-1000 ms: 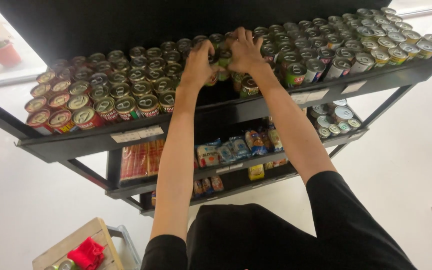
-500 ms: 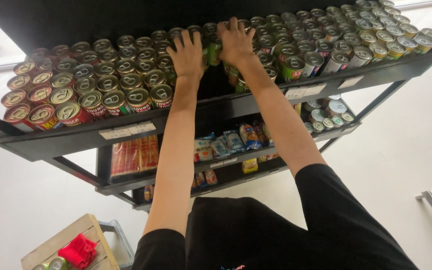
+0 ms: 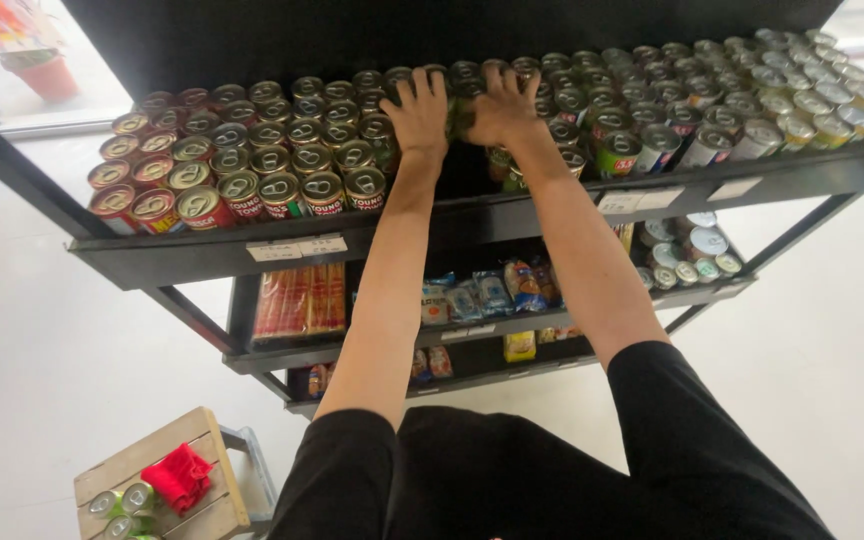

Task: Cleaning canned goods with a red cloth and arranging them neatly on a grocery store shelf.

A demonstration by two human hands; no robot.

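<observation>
Hands grip green cans (image 3: 464,105) far back on the top shelf (image 3: 512,215): left hand (image 3: 418,112) and right hand (image 3: 500,108) both clasped around them. Judged step: arranging stock; any pull forward calls for clearance from neighbouring cans (image 3: 282,160).

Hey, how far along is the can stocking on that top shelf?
Mostly done: the red cans on one side and the silver cans on the other fill the top shelf in rows. In hand: the left hand and right hand press on green cans at the middle gap. Left: a few cans sit on the wooden stool.
</observation>
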